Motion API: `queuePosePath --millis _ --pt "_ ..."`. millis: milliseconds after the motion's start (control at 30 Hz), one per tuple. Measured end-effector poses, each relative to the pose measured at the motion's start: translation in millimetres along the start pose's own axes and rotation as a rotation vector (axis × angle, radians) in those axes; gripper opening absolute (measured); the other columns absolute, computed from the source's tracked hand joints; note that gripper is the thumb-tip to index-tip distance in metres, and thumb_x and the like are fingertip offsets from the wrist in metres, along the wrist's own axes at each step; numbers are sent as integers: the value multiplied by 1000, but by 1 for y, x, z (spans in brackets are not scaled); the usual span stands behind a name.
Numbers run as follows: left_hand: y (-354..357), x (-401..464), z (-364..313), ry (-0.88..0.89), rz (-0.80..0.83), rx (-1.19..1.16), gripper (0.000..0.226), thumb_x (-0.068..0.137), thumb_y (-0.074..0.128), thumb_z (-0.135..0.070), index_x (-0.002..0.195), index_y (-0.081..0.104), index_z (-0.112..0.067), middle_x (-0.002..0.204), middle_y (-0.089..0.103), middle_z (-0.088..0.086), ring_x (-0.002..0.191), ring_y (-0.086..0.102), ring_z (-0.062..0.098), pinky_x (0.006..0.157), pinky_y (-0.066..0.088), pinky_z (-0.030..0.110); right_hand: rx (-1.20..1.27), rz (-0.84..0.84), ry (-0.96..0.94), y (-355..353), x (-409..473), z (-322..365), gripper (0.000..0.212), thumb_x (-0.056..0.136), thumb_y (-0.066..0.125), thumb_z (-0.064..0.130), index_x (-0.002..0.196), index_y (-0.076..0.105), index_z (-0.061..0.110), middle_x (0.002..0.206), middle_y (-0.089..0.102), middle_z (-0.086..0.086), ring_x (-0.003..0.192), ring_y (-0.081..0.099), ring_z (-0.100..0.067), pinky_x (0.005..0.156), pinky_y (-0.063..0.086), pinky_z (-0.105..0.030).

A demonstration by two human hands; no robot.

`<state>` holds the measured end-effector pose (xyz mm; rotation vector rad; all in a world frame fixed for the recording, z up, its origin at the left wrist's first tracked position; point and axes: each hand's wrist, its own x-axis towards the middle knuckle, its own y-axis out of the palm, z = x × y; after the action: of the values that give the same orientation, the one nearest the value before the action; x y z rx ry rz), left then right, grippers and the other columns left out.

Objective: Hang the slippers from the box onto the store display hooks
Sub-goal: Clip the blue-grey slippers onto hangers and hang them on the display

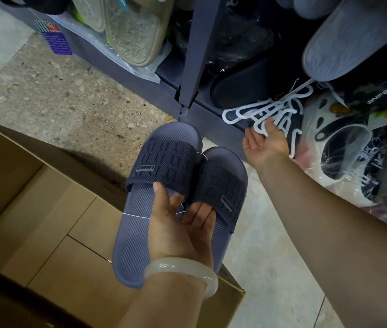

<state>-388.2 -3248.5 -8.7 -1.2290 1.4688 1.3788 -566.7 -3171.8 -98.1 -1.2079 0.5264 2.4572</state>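
Navy rubber slides, tied as a pair by a thin white string, sit in the left hand, thumb and fingers curled round their straps so both soles face up, above the cardboard box. The right hand reaches to the shelf's front edge, fingers relaxed and spread against a heap of white plastic hangers, probably to pick one for this pair before hanging.
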Motion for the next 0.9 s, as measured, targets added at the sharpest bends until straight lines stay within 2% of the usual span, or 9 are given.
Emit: queuePosePath --millis 67,200,300,367,500,600,700,800,900 --pt "-1 -1 0 -8 -1 6 38 85 51 -52 87 51 -14 75 41 8 65 45 20 89 46 37 22 -10 33 -5 1 3 47 97 38 42 132 45 11 130 57 -11 121 54 -24 101 41 -35" --pt "0 -3 -2 -15 0 25 39 86 49 -53 87 52 -14 74 46 8 63 50 19 86 48 37 20 -104 38 -13 8 7 37 100 32 27 125 50 7 128 58 -7 119 55 -18 97 45 -27" --pt "0 -4 -3 -8 14 49 38 86 49 -53 87 53 -15 74 50 8 65 53 20 87 48 38 -108 -207 -87 -19 12 6 7 94 49 20 94 54 14 77 55 0 57 57 -4 52 48 -16" --pt "0 -6 -3 0 21 53 40 86 48 -53 101 57 -17 76 55 10 68 57 21 88 47 39 -184 -216 -161 -17 10 5 20 94 48 16 75 44 18 65 41 2 33 44 -1 37 38 -12" --pt "2 -10 -5 -3 29 66 56 87 47 -52 122 50 -9 78 56 10 70 58 22 88 46 39 -59 -277 -236 1 -4 7 23 89 55 3 67 49 8 60 50 -2 43 42 -8 40 37 -14" --pt "1 -11 -6 -13 34 71 38 87 48 -52 100 57 -17 78 58 11 70 60 22 87 48 38 -89 -210 -334 7 -7 12 8 87 55 -3 84 52 4 61 53 -5 36 44 -7 38 38 -16" --pt "0 -13 -7 -29 39 68 37 86 48 -52 88 55 -16 75 59 11 67 60 21 87 49 38 -82 -235 -391 1 -9 25 16 87 56 -2 79 48 9 64 53 -4 39 44 -7 41 39 -15" --pt "-1 -16 -9 -17 47 63 47 87 49 -51 118 56 -17 63 58 8 58 58 19 81 49 36 -77 -255 -432 -10 -14 32 19 83 61 -4 82 51 12 68 57 -4 46 49 -10 47 43 -16" --pt "1 -19 -11 -20 54 76 62 87 49 -51 132 45 -10 74 59 11 67 60 21 84 49 38 -13 -226 -351 -24 -23 33 14 84 60 -4 85 55 9 64 55 -4 41 47 -7 44 41 -15"
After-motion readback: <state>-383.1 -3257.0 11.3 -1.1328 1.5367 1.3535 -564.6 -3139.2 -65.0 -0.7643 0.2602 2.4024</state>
